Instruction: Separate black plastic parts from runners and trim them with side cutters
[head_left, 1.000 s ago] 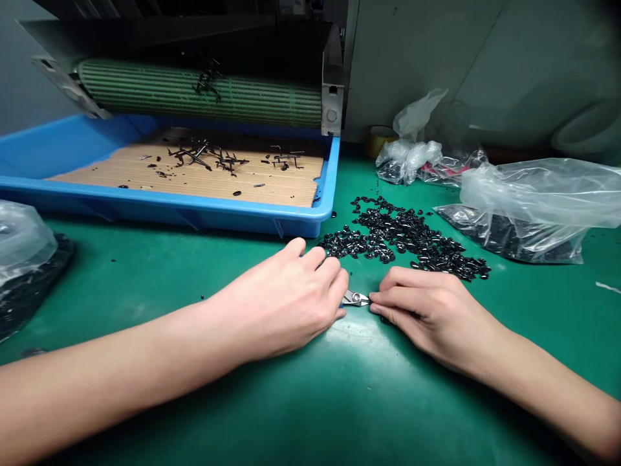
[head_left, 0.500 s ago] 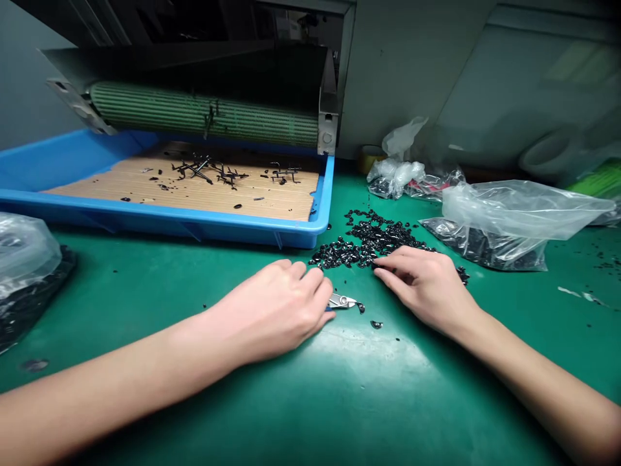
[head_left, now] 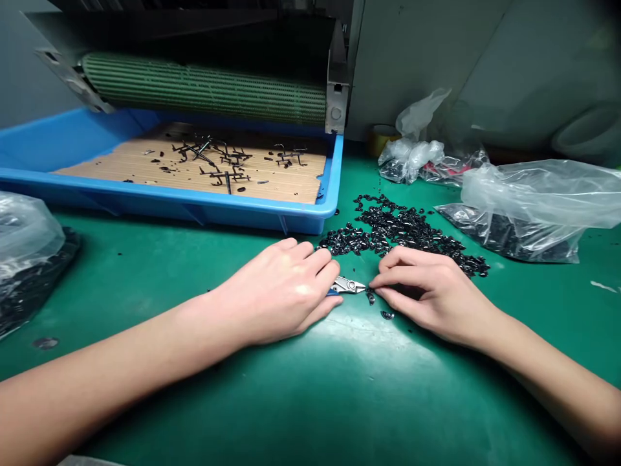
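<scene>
My left hand [head_left: 276,291] grips a pair of flush cutters [head_left: 347,285] on the green mat [head_left: 339,395]; the steel jaws stick out past my fingers, and a bit of blue handle shows. My right hand [head_left: 429,294] rests just to the right, its fingertips almost at the jaw tips. Whether those fingertips pinch anything is hidden. A small black plastic piece [head_left: 370,297] lies below them, and another [head_left: 387,315] lies nearer my palm. Behind both hands spreads a loose pile of shiny black plastic pieces [head_left: 402,226].
A blue tray [head_left: 169,202] holds black plastic runners on a tan liner [head_left: 272,181]. A green ribbed roller [head_left: 204,87] sits in a machine behind it. Plastic bags of black pieces lie to the right [head_left: 533,200], left [head_left: 24,239] and back [head_left: 410,158].
My right hand has come back from the black pile to the cutter tips. The cutters stay in my left hand, and the whole view has shifted slightly with my head.
</scene>
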{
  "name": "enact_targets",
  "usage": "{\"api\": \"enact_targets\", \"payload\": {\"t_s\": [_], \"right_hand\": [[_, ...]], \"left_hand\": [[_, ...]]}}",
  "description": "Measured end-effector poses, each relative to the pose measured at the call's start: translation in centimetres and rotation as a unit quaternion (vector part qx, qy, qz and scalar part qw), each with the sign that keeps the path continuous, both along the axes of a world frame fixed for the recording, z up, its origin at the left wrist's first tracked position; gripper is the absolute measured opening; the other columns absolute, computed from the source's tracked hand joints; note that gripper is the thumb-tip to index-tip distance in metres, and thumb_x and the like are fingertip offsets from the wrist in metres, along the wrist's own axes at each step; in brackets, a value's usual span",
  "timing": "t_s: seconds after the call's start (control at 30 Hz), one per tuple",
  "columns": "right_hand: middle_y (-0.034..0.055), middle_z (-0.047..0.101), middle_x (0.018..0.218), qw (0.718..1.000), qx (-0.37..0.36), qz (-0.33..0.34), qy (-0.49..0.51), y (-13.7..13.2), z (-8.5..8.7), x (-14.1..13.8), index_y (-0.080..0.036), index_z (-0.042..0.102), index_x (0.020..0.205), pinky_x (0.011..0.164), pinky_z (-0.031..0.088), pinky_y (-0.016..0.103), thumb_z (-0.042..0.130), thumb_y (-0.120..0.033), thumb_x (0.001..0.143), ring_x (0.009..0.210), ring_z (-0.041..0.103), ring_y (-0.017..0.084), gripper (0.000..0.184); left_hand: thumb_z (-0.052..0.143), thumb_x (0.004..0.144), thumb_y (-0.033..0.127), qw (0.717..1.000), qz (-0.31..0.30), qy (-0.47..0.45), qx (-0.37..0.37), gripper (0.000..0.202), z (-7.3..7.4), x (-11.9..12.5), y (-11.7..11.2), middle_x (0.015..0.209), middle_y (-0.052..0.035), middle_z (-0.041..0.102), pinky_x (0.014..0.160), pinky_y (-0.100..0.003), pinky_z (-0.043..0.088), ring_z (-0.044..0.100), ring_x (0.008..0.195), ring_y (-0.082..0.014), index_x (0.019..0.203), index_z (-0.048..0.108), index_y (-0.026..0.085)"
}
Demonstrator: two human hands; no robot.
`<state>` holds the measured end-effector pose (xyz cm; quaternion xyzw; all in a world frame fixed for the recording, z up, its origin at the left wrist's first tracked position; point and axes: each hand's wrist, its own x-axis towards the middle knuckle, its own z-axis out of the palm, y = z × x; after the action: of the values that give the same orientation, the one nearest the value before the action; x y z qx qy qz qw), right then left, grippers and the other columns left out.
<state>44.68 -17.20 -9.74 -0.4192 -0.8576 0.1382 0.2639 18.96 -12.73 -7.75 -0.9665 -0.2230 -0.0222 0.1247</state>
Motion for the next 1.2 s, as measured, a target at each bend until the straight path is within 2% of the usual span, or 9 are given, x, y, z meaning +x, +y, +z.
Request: {"api": "enact_targets", "payload": {"t_s": [0.13, 0.27, 0.37, 0.6, 0.8, 1.2], "right_hand": [[0.0033, 0.068, 0.091, 0.999, -0.033, -0.019, 0.017, -0.3, 0.3, -0.2, -0.02, 0.074, 0.095, 0.073, 0.049, 0.026, 0.065, -0.013, 0.088, 0.081, 0.063, 0.014, 0.013], [0.0027, 0.068, 0.085, 0.998, -0.021, -0.065, 0.013, -0.4, 0.2, -0.3, -0.019, 0.073, 0.089, 0.067, 0.049, 0.026, 0.068, -0.015, 0.087, 0.074, 0.062, 0.014, 0.007], [0.0035, 0.069, 0.082, 0.997, -0.008, -0.079, 0.008, -0.5, 0.1, -0.3, -0.019, 0.073, 0.086, 0.066, 0.05, 0.027, 0.065, -0.015, 0.089, 0.072, 0.063, 0.015, 0.009], [0.0054, 0.07, 0.089, 0.999, -0.018, -0.05, 0.01, -0.6, -0.1, -0.2, -0.02, 0.076, 0.096, 0.072, 0.051, 0.029, 0.063, -0.017, 0.091, 0.078, 0.065, 0.016, 0.014], [0.0064, 0.071, 0.09, 0.999, -0.008, -0.034, 0.011, -0.6, -0.3, -0.2, -0.02, 0.076, 0.096, 0.071, 0.052, 0.029, 0.059, -0.017, 0.093, 0.079, 0.066, 0.017, 0.017], [0.0065, 0.071, 0.092, 1.0, 0.007, -0.028, 0.008, -0.8, -0.6, -0.3, -0.02, 0.076, 0.097, 0.07, 0.053, 0.028, 0.056, -0.02, 0.094, 0.079, 0.066, 0.017, 0.019]], "left_hand": [[0.039, 0.1, 0.044, 1.0, 0.0, 0.006, -0.008, 0.037, 0.1, 0.4, 0.0, 0.092, -0.0079, 0.061, 0.076, -0.038, 0.04, 0.055, 0.081, -0.0226, 0.098, 0.063, 0.016], [0.04, 0.1, 0.043, 1.0, -0.001, 0.009, -0.01, 0.036, 0.3, 0.5, 0.1, 0.091, -0.0079, 0.061, 0.076, -0.038, 0.039, 0.054, 0.082, -0.0224, 0.1, 0.064, 0.015], [0.041, 0.1, 0.043, 1.0, -0.004, 0.012, 0.003, 0.036, 0.8, 0.2, 0.2, 0.091, -0.0081, 0.06, 0.074, -0.038, 0.038, 0.053, 0.08, -0.0222, 0.101, 0.064, 0.015], [0.038, 0.1, 0.043, 0.997, 0.03, 0.054, 0.05, 0.038, 1.4, -0.6, 0.0, 0.09, -0.0091, 0.059, 0.071, -0.039, 0.037, 0.053, 0.077, -0.0242, 0.104, 0.063, 0.014], [0.038, 0.101, 0.044, 0.999, 0.015, 0.037, 0.013, 0.039, 0.8, 0.1, -1.1, 0.088, -0.0075, 0.058, 0.073, -0.039, 0.039, 0.055, 0.079, -0.0247, 0.105, 0.064, 0.015], [0.037, 0.101, 0.043, 0.999, 0.022, 0.036, 0.027, 0.042, 0.4, 1.0, -1.1, 0.091, -0.0089, 0.059, 0.073, -0.039, 0.036, 0.055, 0.083, -0.0251, 0.113, 0.063, 0.013]]}}
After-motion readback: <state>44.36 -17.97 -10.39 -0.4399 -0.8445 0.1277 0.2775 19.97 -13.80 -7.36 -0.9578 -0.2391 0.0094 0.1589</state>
